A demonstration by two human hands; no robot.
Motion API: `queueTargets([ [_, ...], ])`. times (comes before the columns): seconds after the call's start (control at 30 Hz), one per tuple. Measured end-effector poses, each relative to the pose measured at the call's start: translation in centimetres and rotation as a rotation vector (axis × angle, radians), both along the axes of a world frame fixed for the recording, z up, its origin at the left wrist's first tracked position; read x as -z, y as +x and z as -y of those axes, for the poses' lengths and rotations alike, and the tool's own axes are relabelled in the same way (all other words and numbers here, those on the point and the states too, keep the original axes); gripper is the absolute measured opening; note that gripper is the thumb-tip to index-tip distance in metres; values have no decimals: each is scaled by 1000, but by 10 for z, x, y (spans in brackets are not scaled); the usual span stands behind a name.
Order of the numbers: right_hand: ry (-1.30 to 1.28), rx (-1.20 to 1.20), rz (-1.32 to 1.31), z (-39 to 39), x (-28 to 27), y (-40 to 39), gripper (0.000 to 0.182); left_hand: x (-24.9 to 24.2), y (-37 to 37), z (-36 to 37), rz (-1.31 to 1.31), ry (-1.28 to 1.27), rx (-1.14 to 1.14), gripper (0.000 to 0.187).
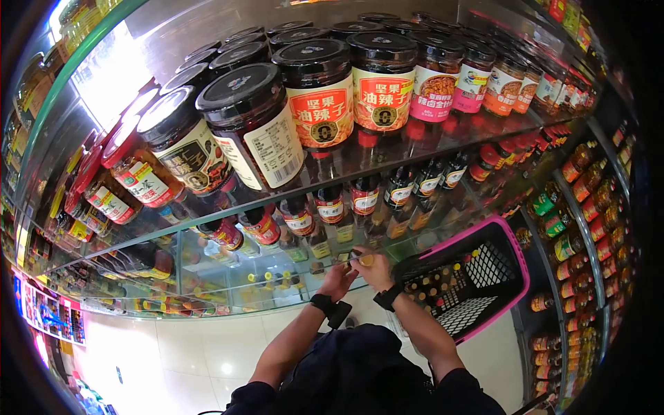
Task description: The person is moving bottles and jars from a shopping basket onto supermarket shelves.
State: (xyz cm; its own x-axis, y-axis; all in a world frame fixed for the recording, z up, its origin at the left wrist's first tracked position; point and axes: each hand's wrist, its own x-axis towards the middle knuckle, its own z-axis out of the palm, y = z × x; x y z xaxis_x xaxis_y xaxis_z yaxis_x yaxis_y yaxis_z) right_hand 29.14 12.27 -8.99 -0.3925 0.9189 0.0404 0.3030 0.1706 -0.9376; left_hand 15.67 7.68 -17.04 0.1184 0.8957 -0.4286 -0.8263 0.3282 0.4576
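My left hand and my right hand are close together at the front edge of the glass shelving. The fingers of both are closed around a small dark-topped item, mostly covered by the fingers; I cannot tell its kind. Just behind the hands, small bottles with pale labels stand on a lower shelf. To the right of my right hand is a black shopping basket with a pink rim, holding several small bottles.
Large black-lidded jars crowd the upper glass shelf in front of me. Red-lidded jars line its left end. Dark-edged shelves of jars rise on the right, beyond the basket. Pale floor tiles show below.
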Motion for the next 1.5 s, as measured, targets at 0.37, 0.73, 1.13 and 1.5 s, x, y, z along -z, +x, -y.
queueTargets([
  [0.37,216,-119,29,-41,16,-31,33,-9,-9,-16,-20,101,-108,22],
  [0.73,204,-138,138,-55,5,-41,30,-33,-12,-20,58,26,-163,22],
  [1.13,269,-95,56,-62,32,-50,33,-35,-17,-15,21,72,-152,21],
  [1.5,277,-121,63,-73,45,-55,30,-28,-21,-19,83,81,-164,25],
])
